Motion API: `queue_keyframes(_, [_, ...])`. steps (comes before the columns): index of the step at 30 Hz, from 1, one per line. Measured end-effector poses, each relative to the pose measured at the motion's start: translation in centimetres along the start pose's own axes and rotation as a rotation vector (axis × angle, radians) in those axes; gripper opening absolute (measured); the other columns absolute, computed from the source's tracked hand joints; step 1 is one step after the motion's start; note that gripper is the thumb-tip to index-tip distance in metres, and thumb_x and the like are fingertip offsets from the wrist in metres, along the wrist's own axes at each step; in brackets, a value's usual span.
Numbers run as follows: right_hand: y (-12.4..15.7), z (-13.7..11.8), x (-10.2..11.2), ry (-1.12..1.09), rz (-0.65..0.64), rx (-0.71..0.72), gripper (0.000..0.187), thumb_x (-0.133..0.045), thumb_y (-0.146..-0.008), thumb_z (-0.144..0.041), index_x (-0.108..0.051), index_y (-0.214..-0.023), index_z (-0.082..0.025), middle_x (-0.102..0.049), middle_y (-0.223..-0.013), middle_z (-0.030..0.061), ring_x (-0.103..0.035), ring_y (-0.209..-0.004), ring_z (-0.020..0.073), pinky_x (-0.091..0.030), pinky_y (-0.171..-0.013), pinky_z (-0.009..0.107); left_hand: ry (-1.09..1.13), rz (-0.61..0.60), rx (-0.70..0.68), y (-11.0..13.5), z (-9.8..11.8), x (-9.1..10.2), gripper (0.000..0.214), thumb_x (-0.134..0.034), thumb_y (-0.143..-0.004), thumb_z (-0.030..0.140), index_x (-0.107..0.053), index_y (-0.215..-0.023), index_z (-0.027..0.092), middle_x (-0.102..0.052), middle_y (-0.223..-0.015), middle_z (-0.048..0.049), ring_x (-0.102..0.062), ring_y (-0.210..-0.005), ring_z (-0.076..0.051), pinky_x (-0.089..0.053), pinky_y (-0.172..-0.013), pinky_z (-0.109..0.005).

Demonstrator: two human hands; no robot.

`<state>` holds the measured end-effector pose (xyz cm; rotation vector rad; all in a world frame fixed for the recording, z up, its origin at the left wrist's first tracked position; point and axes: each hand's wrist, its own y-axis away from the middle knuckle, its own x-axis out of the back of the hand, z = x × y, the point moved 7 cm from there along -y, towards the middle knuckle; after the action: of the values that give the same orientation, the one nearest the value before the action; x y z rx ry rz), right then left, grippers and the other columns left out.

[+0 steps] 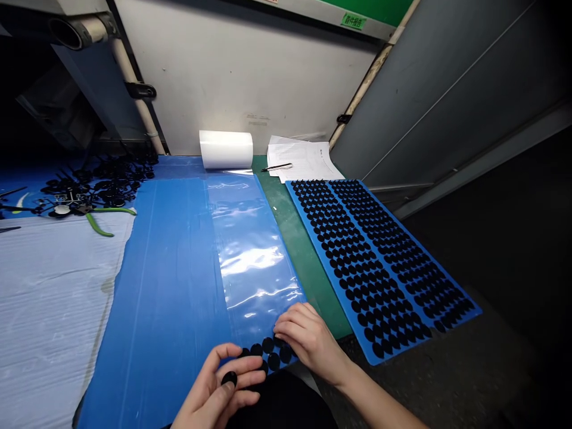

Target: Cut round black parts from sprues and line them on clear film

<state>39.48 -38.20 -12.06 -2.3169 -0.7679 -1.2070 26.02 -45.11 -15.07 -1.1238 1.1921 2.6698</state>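
Observation:
My left hand (223,387) is palm up near the front edge, with a small round black disc (229,378) held between thumb and fingers. Its fingertips reach beside a short group of black discs (273,361) lying at the near end of a blue sheet (179,250). My right hand (310,339) is bent down over the right side of that group, fingers drawn together. Whatever is under its fingertips is hidden. A strip of clear film (254,256) covers part of the blue sheet beyond both hands.
To the right, a blue board (328,253) carries many rows of black discs and overhangs the green mat (297,250). A white film roll (226,150), papers (308,158) and a pen (276,167) are at the back. Green-handled cutters (100,223) and tangled black parts (107,182) lie left.

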Motion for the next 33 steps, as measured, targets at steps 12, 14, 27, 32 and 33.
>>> queue_keyframes(12, [0.0, 0.0, -0.4, 0.057, -0.032, 0.035, 0.014, -0.042, -0.087, -0.012, -0.055, -0.087, -0.018, -0.056, -0.084, 0.0026, -0.045, -0.078, 0.0161, -0.033, -0.069, 0.032, -0.002, -0.139, 0.08, -0.1, -1.3, -0.6, 0.034, -0.059, -0.07, 0.024, -0.039, -0.098, 0.019, -0.061, -0.094, -0.0112, -0.055, -0.091, -0.024, -0.038, -0.078, -0.036])
queue_keyframes(14, [0.0, 0.0, -0.3, 0.07, -0.035, 0.034, 0.014, -0.041, -0.086, -0.012, -0.055, -0.087, -0.018, -0.055, -0.083, 0.0029, -0.046, -0.078, 0.0162, -0.033, -0.069, 0.032, 0.001, -0.124, 0.085, -0.1, -1.3, -0.6, 0.035, -0.056, -0.072, 0.023, -0.037, -0.1, 0.019, -0.06, -0.096, -0.0118, -0.055, -0.093, -0.024, -0.037, -0.081, -0.037])
queue_keyframes(27, [-1.7, -7.0, -1.0, -0.235, -0.161, 0.104, 0.011, -0.049, -0.085, -0.019, -0.057, -0.091, -0.022, -0.056, -0.084, 0.0018, -0.047, -0.081, 0.017, -0.033, -0.071, 0.032, 0.14, -0.176, 0.075, 0.8, -0.5, -2.5, 0.071, -0.061, -0.063, 0.015, -0.017, -0.118, 0.024, -0.059, -0.095, -0.0034, -0.056, -0.081, -0.013, -0.034, -0.087, -0.034])
queue_keyframes(32, [-1.2, -2.9, 1.2, -0.19, -0.001, -0.011, 0.012, -0.044, -0.087, -0.017, -0.055, -0.087, -0.019, -0.056, -0.083, 0.0027, -0.048, -0.079, 0.0164, -0.034, -0.071, 0.032, -0.153, -0.037, -0.061, 0.9, -1.0, -0.8, 0.067, -0.062, -0.064, 0.043, -0.026, -0.117, 0.023, -0.058, -0.099, -0.0091, -0.055, -0.089, -0.022, -0.043, -0.075, -0.034])
queue_keyframes(33, [-1.0, -1.5, 1.8, -0.152, 0.025, -0.057, 0.012, -0.043, -0.087, -0.017, -0.055, -0.087, -0.019, -0.056, -0.083, 0.003, -0.048, -0.08, 0.0167, -0.034, -0.072, 0.032, -0.279, 0.038, -0.124, 1.2, -0.3, 0.2, 0.057, -0.058, -0.067, 0.045, -0.034, -0.113, 0.022, -0.058, -0.099, -0.0098, -0.055, -0.089, -0.023, -0.044, -0.073, -0.034])
